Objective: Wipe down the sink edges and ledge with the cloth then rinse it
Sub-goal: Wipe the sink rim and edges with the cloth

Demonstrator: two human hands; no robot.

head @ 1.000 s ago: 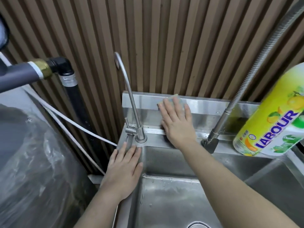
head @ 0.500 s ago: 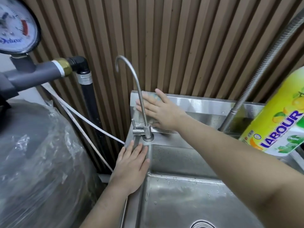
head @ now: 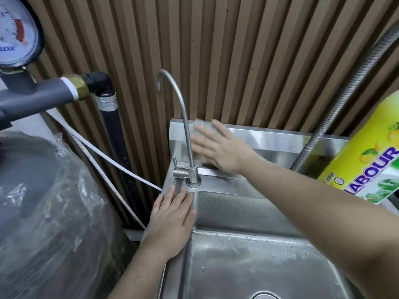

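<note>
A steel sink (head: 248, 214) fills the lower right, with a raised back ledge (head: 278, 140) against the slatted wall. My right hand (head: 222, 147) lies flat with straight fingers, pressing a pale grey-green cloth (head: 199, 126) against the left part of that ledge, behind the thin gooseneck tap (head: 183, 117). Only the cloth's upper edge shows past my fingers, and it is blurred. My left hand (head: 170, 223) rests flat on the sink's left rim, fingertips just short of the tap base.
A yellow-green LABOUR detergent bottle (head: 364, 160) stands on the right ledge beside a flexible steel hose (head: 345, 89). At left are a plastic-wrapped grey tank (head: 47, 212), a pressure gauge (head: 15, 33), grey and black pipes, and a white tube (head: 103, 156).
My right hand swept the cloth leftward along the back ledge to behind the tap, then slid slightly back right. My left hand stayed on the rim.
</note>
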